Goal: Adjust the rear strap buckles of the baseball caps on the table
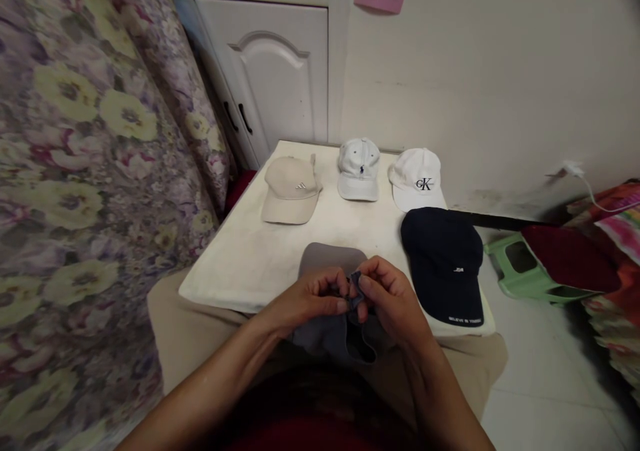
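You have both hands over the near edge of the table (225,264), close together above the gray cap (330,256). Your left hand (320,294) is closed, its thumb and fingers pinching one side of the small gray strap (355,289). Your right hand (389,296) is closed too, gripping the strap's other side between thumb and fingers. Your fingertips nearly meet there, and they hide much of the strap, so you cannot tell from this view how its ends are joined.

The gray cap lies in front of you, its brim pointing away, partly on the table and partly past the near edge towards your lap. Its dark opening shows below your right hand, and your wrists and fingers cover part of its crown.

Four more caps rest on the table. The beige cap (291,187) is far left, with a small mark on its front. The pale cap (359,169) sits at the middle of the far edge, its brim towards you. The white cap (417,176) is to its right, with dark letters on it. The navy cap (445,264) lies nearer you, right of your right hand, with white lettering along its brim.

Beyond the table stands the cabinet (270,64); the flowered curtain (100,171) hangs on your left.
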Tool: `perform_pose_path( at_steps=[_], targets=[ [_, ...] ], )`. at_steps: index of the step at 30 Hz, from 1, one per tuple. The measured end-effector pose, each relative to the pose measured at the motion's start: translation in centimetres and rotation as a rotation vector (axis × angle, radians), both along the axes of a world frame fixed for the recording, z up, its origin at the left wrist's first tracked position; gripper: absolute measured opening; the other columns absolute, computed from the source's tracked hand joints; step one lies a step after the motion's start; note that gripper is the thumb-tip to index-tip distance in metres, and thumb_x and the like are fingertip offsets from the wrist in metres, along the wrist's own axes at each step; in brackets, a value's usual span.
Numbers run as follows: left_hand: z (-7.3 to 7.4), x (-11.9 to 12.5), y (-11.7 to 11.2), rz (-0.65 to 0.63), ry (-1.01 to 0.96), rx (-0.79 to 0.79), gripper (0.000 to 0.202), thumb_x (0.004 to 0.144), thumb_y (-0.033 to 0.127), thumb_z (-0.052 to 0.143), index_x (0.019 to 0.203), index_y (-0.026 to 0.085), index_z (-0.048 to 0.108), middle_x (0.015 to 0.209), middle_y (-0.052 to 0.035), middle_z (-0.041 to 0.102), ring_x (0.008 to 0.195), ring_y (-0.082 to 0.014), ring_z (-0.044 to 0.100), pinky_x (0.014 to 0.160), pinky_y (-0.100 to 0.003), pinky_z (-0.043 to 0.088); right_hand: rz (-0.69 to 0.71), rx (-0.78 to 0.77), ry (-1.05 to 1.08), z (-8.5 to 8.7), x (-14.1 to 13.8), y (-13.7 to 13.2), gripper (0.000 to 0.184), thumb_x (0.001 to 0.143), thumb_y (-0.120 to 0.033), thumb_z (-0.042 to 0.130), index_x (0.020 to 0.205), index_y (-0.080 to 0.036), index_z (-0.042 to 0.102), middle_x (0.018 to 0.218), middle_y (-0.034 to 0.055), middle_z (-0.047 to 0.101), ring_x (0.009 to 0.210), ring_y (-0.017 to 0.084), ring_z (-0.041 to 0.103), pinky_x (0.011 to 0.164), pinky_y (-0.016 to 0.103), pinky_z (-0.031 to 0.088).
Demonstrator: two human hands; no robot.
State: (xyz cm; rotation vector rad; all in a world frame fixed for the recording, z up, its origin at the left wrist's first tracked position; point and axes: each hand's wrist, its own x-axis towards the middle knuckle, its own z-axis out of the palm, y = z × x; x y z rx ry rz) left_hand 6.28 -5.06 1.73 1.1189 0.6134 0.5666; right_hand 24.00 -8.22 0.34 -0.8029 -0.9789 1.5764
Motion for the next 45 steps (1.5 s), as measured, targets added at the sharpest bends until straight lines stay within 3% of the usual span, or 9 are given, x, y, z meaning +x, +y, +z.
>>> perform_pose_path(
  at_steps=[6, 12, 23, 33, 45],
  targets=[
    [0.1, 0.1, 0.0, 0.023, 0.01, 0.007, 0.027, 0.072, 0.032, 0.08, 0.077, 0.017, 0.057, 0.079, -0.0003, 0.063, 0.074, -0.0143, 0.054, 0.066, -0.026, 0.038, -0.013, -0.005, -0.004, 0.2, 0.4, -0.1, 0.024, 0.083, -0.038, 0.073, 0.078, -0.018, 0.059, 0.067, -0.0037, 0.059, 0.043, 0.005, 0.048, 0.042, 0.017, 0.04],
    [0.1, 0.0, 0.0, 0.057, 0.026, 0.013, 0.025, 0.072, 0.028, 0.08, 0.076, 0.016, 0.059, 0.07, 0.0041, 0.056, 0.066, -0.0097, 0.048, 0.059, -0.022, 0.032, 0.03, 0.113, -0.23, 0.8, 1.1, -0.3, 0.021, 0.086, -0.035, 0.067, 0.076, -0.018, 0.059, 0.074, -0.0015, 0.057, 0.054, 0.01, 0.054, 0.052, 0.023, 0.043],
    [-0.3, 0.4, -0.1, 0.116, 0.059, -0.016, 0.026, 0.069, 0.028, 0.082, 0.075, 0.016, 0.06, 0.071, 0.0027, 0.058, 0.068, -0.0108, 0.051, 0.061, -0.022, 0.035, -0.04, 0.181, -0.492, 1.1, 1.2, -0.6, 0.015, 0.085, -0.026, 0.063, 0.074, -0.02, 0.055, 0.074, -0.0004, 0.056, 0.06, 0.013, 0.049, 0.053, 0.025, 0.038],
    [-0.5, 0.6, -0.1, 0.1, 0.085, -0.007, 0.025, 0.07, 0.027, 0.08, 0.075, 0.015, 0.059, 0.068, 0.0038, 0.055, 0.064, -0.0097, 0.046, 0.06, -0.023, 0.031, -0.064, 0.245, -0.629, 1.5, 1.6, -0.7, 0.012, 0.085, -0.021, 0.061, 0.073, -0.021, 0.056, 0.076, 0.0005, 0.057, 0.068, 0.015, 0.05, 0.061, 0.028, 0.038],
    [-0.2, 0.5, -0.1, 0.057, 0.165, 0.07, 0.016, 0.079, 0.029, 0.069, 0.079, 0.015, 0.061, 0.073, 0.0024, 0.054, 0.067, -0.0111, 0.043, 0.059, -0.024, 0.03, 0.02, 0.267, -0.754, 2.1, 2.3, -0.8, 0.011, 0.087, -0.02, 0.059, 0.076, -0.02, 0.055, 0.074, -0.0017, 0.053, 0.067, 0.013, 0.048, 0.06, 0.026, 0.038]
  ],
)
